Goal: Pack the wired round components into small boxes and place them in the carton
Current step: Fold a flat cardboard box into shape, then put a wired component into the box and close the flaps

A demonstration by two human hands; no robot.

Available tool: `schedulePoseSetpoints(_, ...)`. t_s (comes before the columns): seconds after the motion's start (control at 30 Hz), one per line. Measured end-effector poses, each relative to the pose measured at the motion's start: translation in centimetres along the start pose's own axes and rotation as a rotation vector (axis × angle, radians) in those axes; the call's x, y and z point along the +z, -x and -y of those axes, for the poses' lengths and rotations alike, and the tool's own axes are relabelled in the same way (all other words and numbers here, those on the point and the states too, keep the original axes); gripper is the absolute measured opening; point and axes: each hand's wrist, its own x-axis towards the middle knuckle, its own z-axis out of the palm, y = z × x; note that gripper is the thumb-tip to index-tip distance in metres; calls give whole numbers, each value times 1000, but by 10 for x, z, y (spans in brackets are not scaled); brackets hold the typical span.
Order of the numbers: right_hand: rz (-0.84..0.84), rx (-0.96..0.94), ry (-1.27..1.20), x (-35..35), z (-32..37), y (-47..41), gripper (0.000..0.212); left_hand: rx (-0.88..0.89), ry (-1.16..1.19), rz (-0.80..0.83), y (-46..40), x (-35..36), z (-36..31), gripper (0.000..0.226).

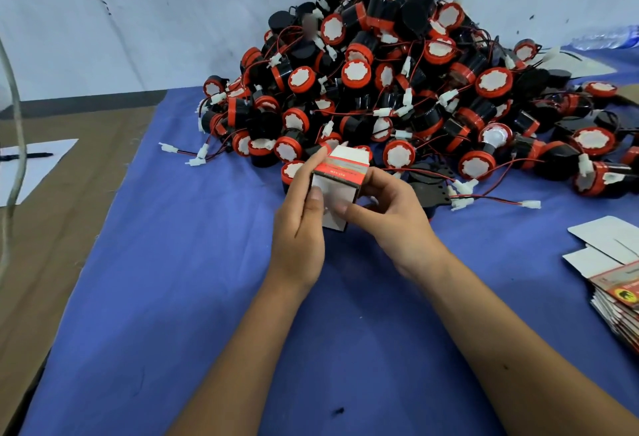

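The left hand grips the small box along its left side, thumb on the pale front face. The box looks like thin, light card that would crush easily, so it is best held by its edges and corners. The right hand pinches its right side. The box is between both hands, above the blue cloth, just in front of the pile of wired round components.

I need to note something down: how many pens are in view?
1. A black pen lies on the white sheet of paper at the far left, on the brown surface beside the blue cloth. Others may be hidden.
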Motion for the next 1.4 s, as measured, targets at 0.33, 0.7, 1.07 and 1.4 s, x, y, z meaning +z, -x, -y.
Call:
schedulePoseSetpoints(0.33, -70, -99, 222, 10, 1, 3, 46, -50, 144, -49, 3, 13, -6, 46)
schedulePoseSetpoints(0.7, 107, -202, 645, 18, 15, 8, 20, -240, 223, -181, -8, -9, 8, 39)
schedulePoseSetpoints(1.07, -237, -489, 739, 23, 4, 2, 23, -267, -342, -344, -14, -35, 18, 19)
schedulePoseSetpoints(1.4, -121, 107, 1313, 1, -13, -72, 82, -280, -552, -296, -13, -35, 25, 23)
